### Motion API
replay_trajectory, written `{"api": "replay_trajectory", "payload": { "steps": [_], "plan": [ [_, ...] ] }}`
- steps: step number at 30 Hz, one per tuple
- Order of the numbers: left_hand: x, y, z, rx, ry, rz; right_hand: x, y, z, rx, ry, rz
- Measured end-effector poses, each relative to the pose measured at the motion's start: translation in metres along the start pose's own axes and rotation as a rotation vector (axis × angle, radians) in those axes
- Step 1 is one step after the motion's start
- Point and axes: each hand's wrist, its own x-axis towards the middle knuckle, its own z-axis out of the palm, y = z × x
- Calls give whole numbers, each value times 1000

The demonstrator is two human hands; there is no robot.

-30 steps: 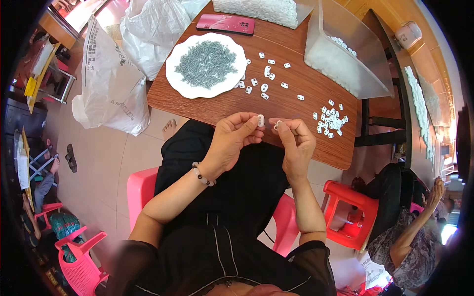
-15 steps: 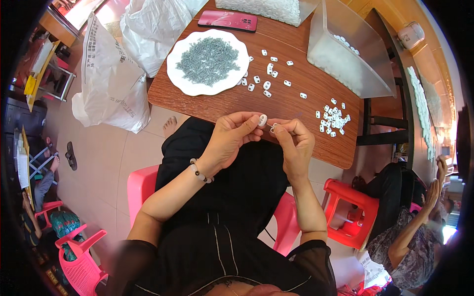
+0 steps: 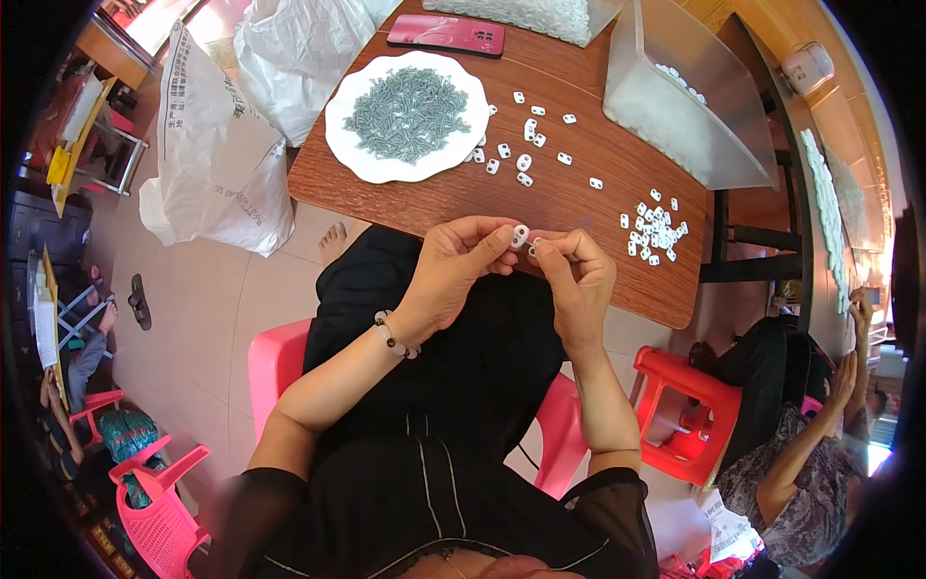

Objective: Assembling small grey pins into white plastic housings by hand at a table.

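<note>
Just over the table's near edge, my left hand [image 3: 455, 261] pinches a small white oval plastic piece with two holes [image 3: 520, 235] between thumb and fingers. Close beside it, my right hand [image 3: 579, 285] has thumb and forefinger pressed together on a tiny part [image 3: 532, 248], too small to name. Whether the two parts touch cannot be made out. Past my left hand stands a white scalloped plate [image 3: 340, 145] heaped with small grey metal screws or pins [image 3: 410, 114]. Similar white two-hole pieces [image 3: 524, 162] lie scattered beyond my hands, and a denser pile of them [image 3: 654, 232] sits at the right.
On the brown wooden table [image 3: 386, 205] are a pink phone [image 3: 446, 36] and a clear plastic bin [image 3: 666, 135] of white pieces. White sacks [image 3: 217, 164] stand left of it. A red stool [image 3: 687, 410] and a seated person [image 3: 801, 473] are at the right.
The white piece in my left hand has turned so its two-hole face shows more. My hands have stayed nearly in place; the view has shifted slightly.
</note>
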Motion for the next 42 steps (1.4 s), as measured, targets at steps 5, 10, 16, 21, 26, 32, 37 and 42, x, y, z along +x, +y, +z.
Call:
{"api": "replay_trajectory", "payload": {
  "steps": [5, 10, 16, 21, 26, 32, 37, 42],
  "plan": [
    [0, -3, 5, 104, 19, 107, -1, 1, 4, -6, 9, 0],
    [-4, -1, 4, 138, 35, 159, -3, -1, 8, -44, -23, 7],
    [-7, 10, 2, 150, -16, 146, -1, -4, 4, 54, -130, 6],
    [-11, 25, 4, 189, -90, 28, 0, -5, 3, 156, -195, 2],
    [-12, 28, -1, 155, -156, 23, 3, -1, 1, 113, -370, -37],
    [-14, 28, 1, 54, -153, -17, 7, 7, 0, 76, -361, -145],
    [-13, 29, 2, 49, -148, -59, 5, 8, 3, 118, -324, -144],
    [-12, 28, -3, 8, -172, -100, 4, 10, 6, 116, -288, -153]
  ]
}}
